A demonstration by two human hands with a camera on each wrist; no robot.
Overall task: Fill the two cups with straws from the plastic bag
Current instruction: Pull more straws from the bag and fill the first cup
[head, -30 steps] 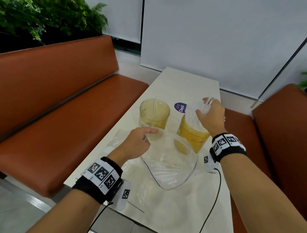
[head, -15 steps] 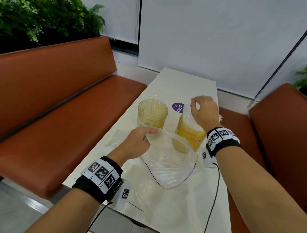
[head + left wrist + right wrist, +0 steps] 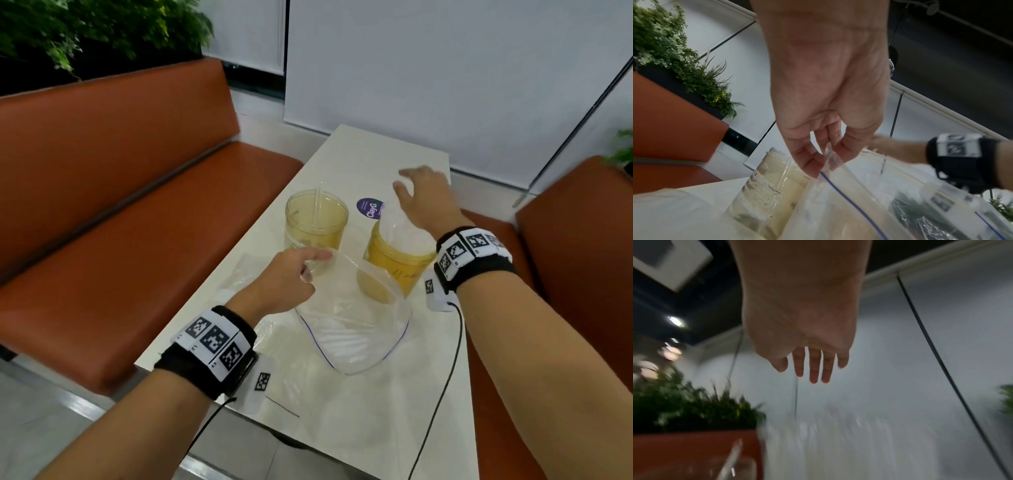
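Change: right hand [image 3: 426, 202] is letting go, fingers now spread above the right cup [image 3: 399, 260], holding nothing.
Left hand [image 3: 287, 277]: I'm pinching the plastic bag [image 3: 352, 325] rim, mouth open on the table [image 3: 387, 161].
Left cup [image 3: 317, 228]: holding one straw [image 3: 317, 209].
Right cup: clear wrapper sticking out, straw unclear.
Tip: I'm keeping the mouth wide so the free hand enters cleanly.

Left hand [image 3: 286, 279] sits at frame centre, its forearm running in from the lower left, fingers [image 3: 809, 160] curled and pinching. Right hand [image 3: 426, 200] hovers upper right of centre, fingers [image 3: 815, 366] straight and spread, holding nothing.
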